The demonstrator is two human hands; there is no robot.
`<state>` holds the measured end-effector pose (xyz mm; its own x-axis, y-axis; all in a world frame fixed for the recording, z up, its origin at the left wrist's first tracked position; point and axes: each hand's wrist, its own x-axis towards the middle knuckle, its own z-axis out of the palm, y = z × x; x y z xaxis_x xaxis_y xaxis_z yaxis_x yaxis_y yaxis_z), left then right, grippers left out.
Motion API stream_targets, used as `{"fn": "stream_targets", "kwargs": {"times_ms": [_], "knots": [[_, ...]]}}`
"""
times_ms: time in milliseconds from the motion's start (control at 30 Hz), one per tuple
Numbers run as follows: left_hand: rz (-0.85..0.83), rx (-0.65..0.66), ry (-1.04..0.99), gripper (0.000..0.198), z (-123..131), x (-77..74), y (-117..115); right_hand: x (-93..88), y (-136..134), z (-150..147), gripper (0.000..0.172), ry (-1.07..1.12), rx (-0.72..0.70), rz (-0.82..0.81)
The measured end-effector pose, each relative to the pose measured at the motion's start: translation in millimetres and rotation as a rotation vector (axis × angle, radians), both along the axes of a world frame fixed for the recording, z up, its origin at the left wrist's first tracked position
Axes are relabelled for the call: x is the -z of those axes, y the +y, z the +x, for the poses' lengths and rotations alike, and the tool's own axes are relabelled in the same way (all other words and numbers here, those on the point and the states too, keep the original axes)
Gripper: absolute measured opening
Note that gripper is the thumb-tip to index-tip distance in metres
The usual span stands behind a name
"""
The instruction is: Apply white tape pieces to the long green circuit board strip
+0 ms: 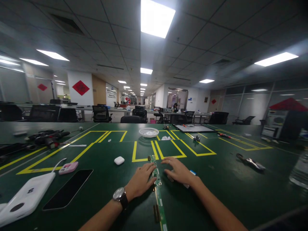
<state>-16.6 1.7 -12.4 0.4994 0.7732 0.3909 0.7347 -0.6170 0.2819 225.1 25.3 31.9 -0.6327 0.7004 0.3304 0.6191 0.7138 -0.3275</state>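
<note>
A long, narrow green circuit board (161, 205) runs away from me across the green table, with brown-gold connectors along its left edge. My left hand (141, 180), with a watch on its wrist, has its fingertips and thumb closed on the left edge of the board's far half. My right hand (177, 170) is just right of the board, palm down, fingers bent but apart. Partly hidden under that hand is a small item with a blue and white end (192, 172); I cannot make out its kind.
Left of the board are a white earbud case (119, 160), a black phone (69, 189), a white power bank (29, 195) and a pink gadget (68, 167). Farther off stands a white plastic basket (148, 130). Pliers-like tool (251, 162) and a clear bottle (299, 170) lie rightward.
</note>
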Motion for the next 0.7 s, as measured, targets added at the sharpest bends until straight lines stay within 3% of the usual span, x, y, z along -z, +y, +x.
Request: {"fn": "stream_targets", "kwargs": {"times_ms": [100, 233, 400, 567, 700], "knots": [[-0.036, 0.019, 0.049, 0.053, 8.9, 2.9, -5.8, 0.4, 0.9, 36.3, 0.043, -0.055, 0.136, -0.078], [-0.062, 0.016, 0.079, 0.052, 11.8, 1.4, -9.3, 3.4, -0.6, 60.1, 0.052, -0.118, 0.066, -0.207], [-0.055, -0.016, 0.067, 0.052, 9.6, 0.9, -9.7, 4.7, -1.1, 53.1, 0.055, -0.084, 0.004, -0.207], [-0.086, -0.041, 0.071, 0.052, 7.1, -2.6, -11.7, 10.0, 6.5, 44.6, 0.041, -0.044, -0.125, -0.186], [-0.100, -0.039, 0.094, 0.053, 6.0, -5.9, -12.1, 18.3, 14.4, 36.5, 0.028, -0.084, -0.021, -0.102]]}}
